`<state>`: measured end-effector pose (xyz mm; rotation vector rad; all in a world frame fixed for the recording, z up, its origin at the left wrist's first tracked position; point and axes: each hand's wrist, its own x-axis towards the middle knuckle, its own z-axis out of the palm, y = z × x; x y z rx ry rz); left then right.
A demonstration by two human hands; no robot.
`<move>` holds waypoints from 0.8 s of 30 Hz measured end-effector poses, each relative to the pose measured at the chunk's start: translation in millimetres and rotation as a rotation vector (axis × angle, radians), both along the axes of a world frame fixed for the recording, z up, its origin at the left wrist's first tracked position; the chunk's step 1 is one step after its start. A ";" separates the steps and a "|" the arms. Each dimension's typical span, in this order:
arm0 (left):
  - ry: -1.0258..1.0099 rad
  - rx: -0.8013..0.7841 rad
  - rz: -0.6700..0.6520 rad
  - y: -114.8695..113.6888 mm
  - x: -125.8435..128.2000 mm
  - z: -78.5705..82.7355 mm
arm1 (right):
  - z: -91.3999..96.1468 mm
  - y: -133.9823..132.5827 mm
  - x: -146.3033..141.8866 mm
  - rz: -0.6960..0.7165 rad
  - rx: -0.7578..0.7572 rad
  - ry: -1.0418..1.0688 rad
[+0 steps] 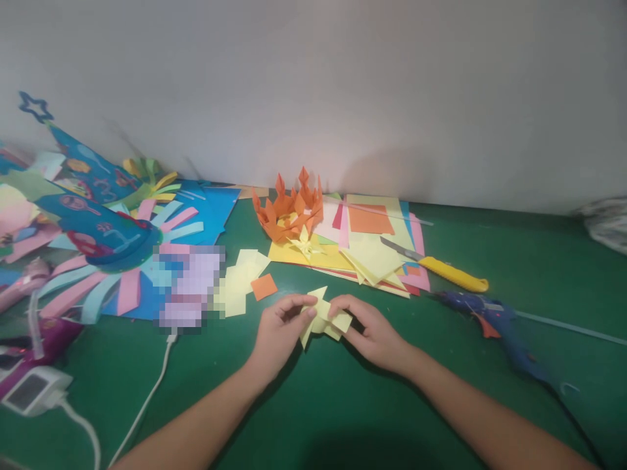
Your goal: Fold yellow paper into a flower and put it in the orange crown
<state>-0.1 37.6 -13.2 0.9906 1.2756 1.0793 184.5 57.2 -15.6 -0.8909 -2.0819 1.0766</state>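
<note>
Between my two hands is a folded pale yellow paper piece with several pointed flaps, held just above the green table. My left hand pinches its left side between thumb and fingers. On the other side, my right hand has its fingers closed around a flap. Behind my hands lies a folded yellow paper star, in front of an orange folded-paper crown. A small orange paper square and pale yellow paper squares are left of them.
A yellow utility knife with its blade out rests by stacked coloured paper. At right lies a blue glue gun with a cord. Blue party hats, a blurred-out object with a white cable and a white device fill the left.
</note>
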 end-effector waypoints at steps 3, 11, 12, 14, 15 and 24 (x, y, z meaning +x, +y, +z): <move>-0.013 -0.008 -0.001 0.1 0.7 -0.5 | -2.7 0.4 0.4 -0.066 0.016 -0.006; 0.061 0.060 -0.015 0.3 1.6 -1.3 | -1.0 0.4 -1.6 -0.070 0.053 0.000; 0.065 0.068 -0.018 0.3 1.8 -1.6 | -0.8 0.4 -1.8 -0.068 0.054 -0.007; 0.084 0.092 -0.025 0.2 2.3 -2.1 | -1.0 0.7 -2.0 -0.076 0.053 -0.019; 0.097 0.108 -0.027 0.0 2.6 -2.3 | -1.5 0.8 -2.1 -0.084 0.053 -0.024; 0.291 0.301 -0.068 -3.9 5.4 -1.4 | -3.7 -1.1 -7.1 -0.248 -0.038 -0.024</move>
